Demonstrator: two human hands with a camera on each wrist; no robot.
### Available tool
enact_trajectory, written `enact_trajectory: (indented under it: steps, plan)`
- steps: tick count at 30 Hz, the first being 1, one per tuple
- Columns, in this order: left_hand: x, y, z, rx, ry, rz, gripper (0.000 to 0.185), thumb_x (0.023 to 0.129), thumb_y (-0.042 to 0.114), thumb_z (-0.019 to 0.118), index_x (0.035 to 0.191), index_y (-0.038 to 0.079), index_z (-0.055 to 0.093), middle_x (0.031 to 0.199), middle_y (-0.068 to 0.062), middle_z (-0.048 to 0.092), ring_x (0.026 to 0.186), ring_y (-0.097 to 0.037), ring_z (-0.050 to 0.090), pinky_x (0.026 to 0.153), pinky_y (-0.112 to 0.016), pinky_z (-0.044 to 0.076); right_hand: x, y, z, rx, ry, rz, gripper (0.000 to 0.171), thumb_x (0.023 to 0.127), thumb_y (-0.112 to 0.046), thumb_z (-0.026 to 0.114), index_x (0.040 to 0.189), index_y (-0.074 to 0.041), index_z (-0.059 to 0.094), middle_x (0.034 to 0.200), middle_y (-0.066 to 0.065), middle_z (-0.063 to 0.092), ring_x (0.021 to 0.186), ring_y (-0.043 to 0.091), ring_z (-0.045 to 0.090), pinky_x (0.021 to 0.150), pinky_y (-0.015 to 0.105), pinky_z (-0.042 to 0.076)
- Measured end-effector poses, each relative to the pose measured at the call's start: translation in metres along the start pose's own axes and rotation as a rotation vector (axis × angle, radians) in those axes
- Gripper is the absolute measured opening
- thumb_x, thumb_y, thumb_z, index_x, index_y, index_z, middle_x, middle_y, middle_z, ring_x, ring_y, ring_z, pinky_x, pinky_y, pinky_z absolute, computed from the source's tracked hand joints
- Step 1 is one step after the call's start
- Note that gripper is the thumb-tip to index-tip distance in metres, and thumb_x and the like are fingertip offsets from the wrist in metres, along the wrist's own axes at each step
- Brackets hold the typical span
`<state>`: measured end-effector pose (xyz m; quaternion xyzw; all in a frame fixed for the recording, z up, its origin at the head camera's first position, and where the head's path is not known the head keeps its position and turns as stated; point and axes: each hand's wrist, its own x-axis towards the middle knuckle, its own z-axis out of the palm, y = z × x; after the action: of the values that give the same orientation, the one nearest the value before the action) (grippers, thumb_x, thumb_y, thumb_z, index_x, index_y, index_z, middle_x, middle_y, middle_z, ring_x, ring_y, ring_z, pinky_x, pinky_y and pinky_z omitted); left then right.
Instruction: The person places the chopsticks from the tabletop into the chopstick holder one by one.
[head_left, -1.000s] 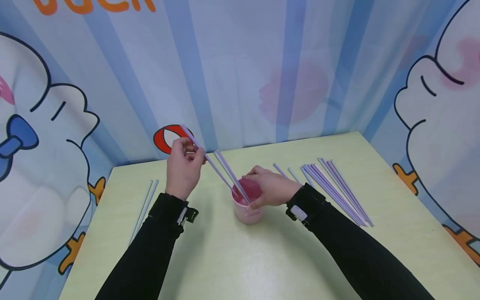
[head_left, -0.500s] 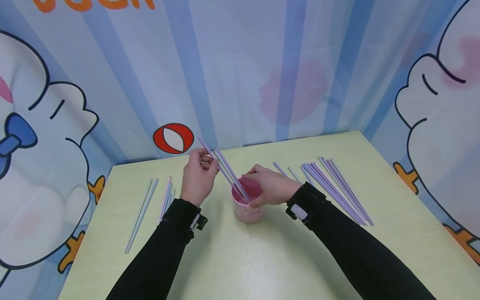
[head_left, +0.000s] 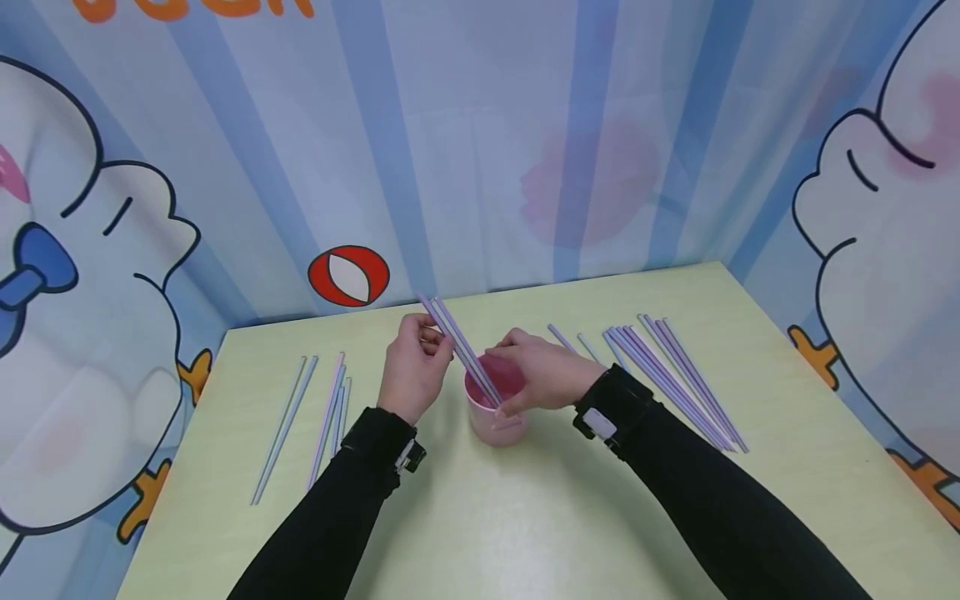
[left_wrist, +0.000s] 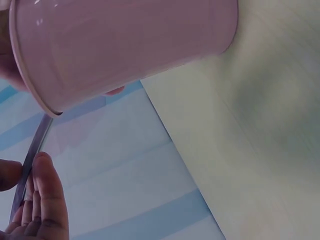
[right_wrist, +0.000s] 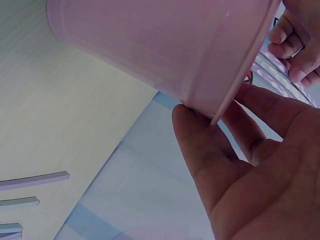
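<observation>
A pink cup (head_left: 497, 421) stands on the pale green table (head_left: 525, 517) near its middle. My right hand (head_left: 528, 373) grips the cup's rim, thumb on the near side and fingers over the far side. Several lilac straws (head_left: 463, 350) lean out of the cup toward the upper left. My left hand (head_left: 432, 337) pinches one of them near its top end. In the left wrist view the cup (left_wrist: 125, 45) fills the top, with a straw (left_wrist: 32, 155) held between thumb and fingers (left_wrist: 47, 200). In the right wrist view my palm (right_wrist: 245, 170) lies against the cup (right_wrist: 165, 50).
A fan of several lilac and pale blue straws (head_left: 671, 375) lies on the table to the right of the cup. More loose straws (head_left: 330, 412) and a pale pair (head_left: 287, 425) lie to the left. Cartoon-printed walls (head_left: 487, 150) close off the table's back and sides.
My left hand has moved right and down toward the cup, lowering its straw in beside the others. Straws on the left, hidden by my arm before, now show. The right hand stayed put.
</observation>
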<state>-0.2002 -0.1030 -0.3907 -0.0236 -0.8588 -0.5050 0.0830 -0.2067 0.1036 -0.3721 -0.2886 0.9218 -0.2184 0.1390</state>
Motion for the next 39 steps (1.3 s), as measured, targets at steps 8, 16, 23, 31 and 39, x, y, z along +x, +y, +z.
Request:
enact_trajectory:
  steps: [8, 16, 23, 31, 39]
  plan:
    - [-0.003, -0.001, 0.006, 0.042, -0.018, -0.022, 0.034, 0.095, 0.018, 0.064, 0.123, 0.007, 0.046, 0.098, -0.007, 0.06, 0.084, -0.019, 0.06, 0.072, -0.031, 0.056, 0.0, 0.0, 0.001, 0.025, 0.007, -0.018, 0.08, 0.071, -0.034, 0.088, 0.139, -0.012, 0.052, 0.123, 0.002, 0.049, 0.108, 0.017, 0.052, 0.087, 0.03, 0.051]
    - [-0.004, 0.0, 0.008, 0.051, -0.033, -0.027, 0.036, 0.095, 0.018, 0.064, 0.124, 0.007, 0.046, 0.099, -0.007, 0.061, 0.085, -0.019, 0.06, 0.073, -0.031, 0.056, 0.001, 0.002, 0.001, 0.007, 0.024, -0.042, 0.081, 0.071, -0.035, 0.088, 0.139, -0.011, 0.052, 0.123, 0.003, 0.049, 0.107, 0.017, 0.053, 0.087, 0.029, 0.051]
    - [-0.004, 0.0, 0.006, 0.052, -0.046, -0.055, 0.036, 0.095, 0.021, 0.065, 0.124, 0.009, 0.047, 0.098, -0.005, 0.06, 0.084, -0.019, 0.06, 0.072, -0.031, 0.055, 0.003, 0.004, 0.003, 0.017, 0.027, -0.037, 0.08, 0.07, -0.036, 0.088, 0.138, -0.012, 0.054, 0.122, 0.002, 0.049, 0.107, 0.017, 0.054, 0.085, 0.028, 0.052]
    - [-0.006, -0.017, -0.009, 0.12, -0.035, -0.014, 0.035, 0.097, 0.021, 0.062, 0.126, 0.007, 0.051, 0.094, -0.006, 0.062, 0.078, -0.021, 0.059, 0.068, -0.032, 0.053, 0.001, 0.003, 0.003, 0.016, 0.013, -0.006, 0.081, 0.071, -0.034, 0.088, 0.139, -0.011, 0.052, 0.123, 0.002, 0.049, 0.108, 0.018, 0.053, 0.086, 0.03, 0.052]
    - [-0.008, -0.064, -0.051, 0.433, 0.012, -0.007, 0.033, 0.097, 0.019, 0.058, 0.126, 0.003, 0.057, 0.092, -0.008, 0.063, 0.077, -0.023, 0.057, 0.067, -0.036, 0.049, 0.0, 0.002, 0.002, 0.012, 0.009, 0.002, 0.082, 0.071, -0.034, 0.088, 0.141, -0.012, 0.05, 0.126, 0.002, 0.048, 0.111, 0.019, 0.052, 0.085, 0.032, 0.053]
